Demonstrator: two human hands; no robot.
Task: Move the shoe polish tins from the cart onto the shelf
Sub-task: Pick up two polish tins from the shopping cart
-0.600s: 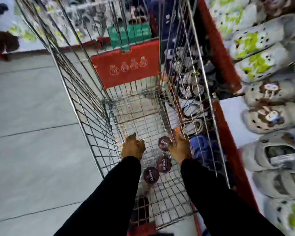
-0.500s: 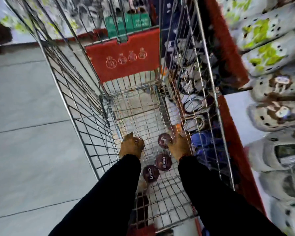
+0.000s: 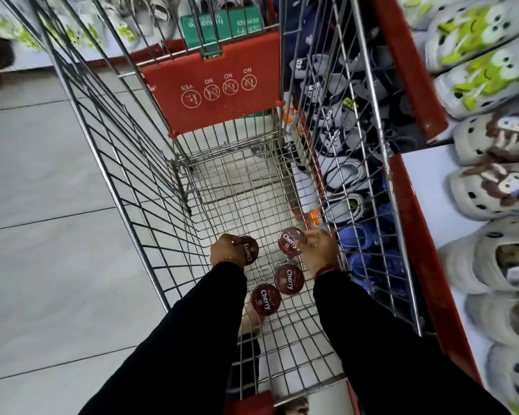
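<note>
Both my arms in black sleeves reach down into a wire shopping cart (image 3: 150,205). My left hand (image 3: 225,253) grips a dark red "Cherry" shoe polish tin (image 3: 249,250) tilted on its edge. My right hand (image 3: 319,250) holds a second tin (image 3: 291,242) by its rim, lifted slightly off the cart floor. Two more tins lie flat on the wire floor between my wrists: one (image 3: 289,280) in the middle, another (image 3: 265,299) nearer to me. The white shelf (image 3: 426,187) with a red edge stands to the right of the cart.
Rows of grey and green character clogs (image 3: 486,85) fill the shelf on the right; lower shelves behind the cart's right wall hold blue and white shoes (image 3: 360,235). A red child-seat flap (image 3: 216,82) closes the cart's far end. Grey tiled floor (image 3: 42,235) lies on the left.
My left hand has turned its tin up so that the label shows. My right hand has closed on the far tin and raised it a little. The camera has tipped slightly.
</note>
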